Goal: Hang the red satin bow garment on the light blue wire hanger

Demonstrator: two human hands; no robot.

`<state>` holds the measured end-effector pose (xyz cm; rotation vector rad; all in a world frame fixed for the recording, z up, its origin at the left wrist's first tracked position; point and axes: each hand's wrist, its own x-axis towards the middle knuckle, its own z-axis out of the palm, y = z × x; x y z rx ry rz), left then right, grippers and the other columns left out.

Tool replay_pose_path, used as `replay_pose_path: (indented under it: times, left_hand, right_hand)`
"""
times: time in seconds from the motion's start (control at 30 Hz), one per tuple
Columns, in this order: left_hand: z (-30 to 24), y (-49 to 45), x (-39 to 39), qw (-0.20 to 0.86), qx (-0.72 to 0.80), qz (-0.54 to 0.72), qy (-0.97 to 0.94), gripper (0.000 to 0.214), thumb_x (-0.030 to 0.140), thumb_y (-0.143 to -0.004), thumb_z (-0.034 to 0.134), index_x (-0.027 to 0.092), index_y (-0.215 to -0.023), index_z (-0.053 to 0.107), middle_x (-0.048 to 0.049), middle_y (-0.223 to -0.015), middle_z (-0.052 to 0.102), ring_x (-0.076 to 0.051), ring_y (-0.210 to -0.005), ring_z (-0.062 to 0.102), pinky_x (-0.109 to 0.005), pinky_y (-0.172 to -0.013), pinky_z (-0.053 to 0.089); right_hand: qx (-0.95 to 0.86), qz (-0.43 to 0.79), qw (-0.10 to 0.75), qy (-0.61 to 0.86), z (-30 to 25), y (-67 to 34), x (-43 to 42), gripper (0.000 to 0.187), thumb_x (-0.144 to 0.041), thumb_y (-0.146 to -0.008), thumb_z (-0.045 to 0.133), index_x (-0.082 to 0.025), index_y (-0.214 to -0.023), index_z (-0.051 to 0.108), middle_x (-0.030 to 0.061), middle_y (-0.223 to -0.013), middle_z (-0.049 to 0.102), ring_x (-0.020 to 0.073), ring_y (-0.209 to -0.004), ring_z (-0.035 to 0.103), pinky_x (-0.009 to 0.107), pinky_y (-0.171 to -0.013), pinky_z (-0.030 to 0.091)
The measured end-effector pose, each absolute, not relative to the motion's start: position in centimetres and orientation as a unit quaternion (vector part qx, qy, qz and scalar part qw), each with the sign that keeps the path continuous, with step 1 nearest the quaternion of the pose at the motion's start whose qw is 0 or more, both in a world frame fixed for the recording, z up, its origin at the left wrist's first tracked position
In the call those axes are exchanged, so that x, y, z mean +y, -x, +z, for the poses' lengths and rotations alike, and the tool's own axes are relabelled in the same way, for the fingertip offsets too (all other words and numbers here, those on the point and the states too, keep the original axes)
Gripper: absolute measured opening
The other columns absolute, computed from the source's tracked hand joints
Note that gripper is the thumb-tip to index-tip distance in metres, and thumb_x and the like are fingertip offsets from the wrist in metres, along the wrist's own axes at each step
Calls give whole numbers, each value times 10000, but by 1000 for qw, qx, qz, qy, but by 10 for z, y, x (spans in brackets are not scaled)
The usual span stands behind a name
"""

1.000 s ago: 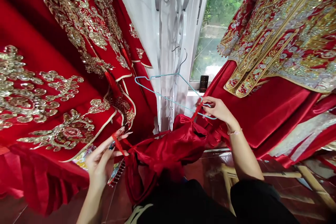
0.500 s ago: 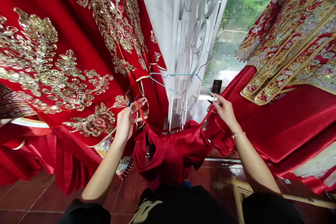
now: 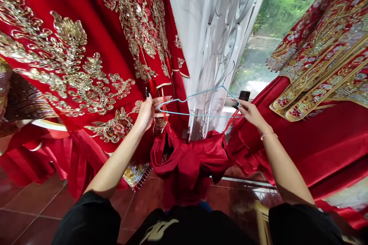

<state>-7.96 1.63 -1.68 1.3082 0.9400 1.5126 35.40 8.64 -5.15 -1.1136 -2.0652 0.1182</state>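
Observation:
A thin light-blue hanger (image 3: 205, 115) spans the space between my hands, its hook pointing up and away. From its two ends a red satin dress (image 3: 195, 153) hangs by narrow straps. At the hanger's left end, my left hand (image 3: 148, 113) has its fingers stretched out behind the wire and its thumb raised apart; the left strap (image 3: 166, 116) passes over that end. My right hand (image 3: 250, 113) pinches the hanger's right end, where the other strap (image 3: 231, 120) loops up. Whether that strap is fully over the wire I cannot make out.
Red garments with gold sequin embroidery (image 3: 86, 80) hang on the left, and a beaded red jacket (image 3: 316, 61) on the right. White scrolled metalwork (image 3: 221, 42) stands ahead beside a window (image 3: 267, 34). A black phone (image 3: 244, 95) is behind my right hand. A wooden stool (image 3: 261, 214) stands low right.
The hanger's left end has come down and nearer, into the left strap at my left hand. My left fingers have straightened from holding the strap. My right hand stays at the hanger's right end.

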Motion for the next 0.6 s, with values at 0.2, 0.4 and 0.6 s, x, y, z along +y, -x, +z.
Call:
replay_pose_path:
  times: [0.2,0.4,0.6]
  left_hand:
    - [-1,88,10,427,390,615,-536,833,789,-922,352,71,-1060,750,-237,-1203,726,-349,-1221,668,-345,-672,666]
    - [7,87,2,431,407,593,-545,838,777,-936,334,60,-1088,741,-238,-1173,732,-342,-1215,668,-372,-732,664]
    - [28,50,23,424,441,498,-614,785,744,-952,369,64,-1106,730,-220,-1089,748,-308,-1095,709,-369,-714,648]
  right_hand:
    - [-804,35,406,432,-54,-362,77,496,-392,-941,521,-149,-1352,652,108,-1055,742,236,-917,667,390,-899,540]
    - [-810,38,397,429,-53,-363,76,504,-362,-941,505,-129,-1366,644,108,-1055,744,233,-914,678,394,-913,550]
    - [-815,40,382,433,-55,-358,74,512,-379,-944,507,-133,-1375,635,106,-1019,745,229,-869,678,390,-880,563]
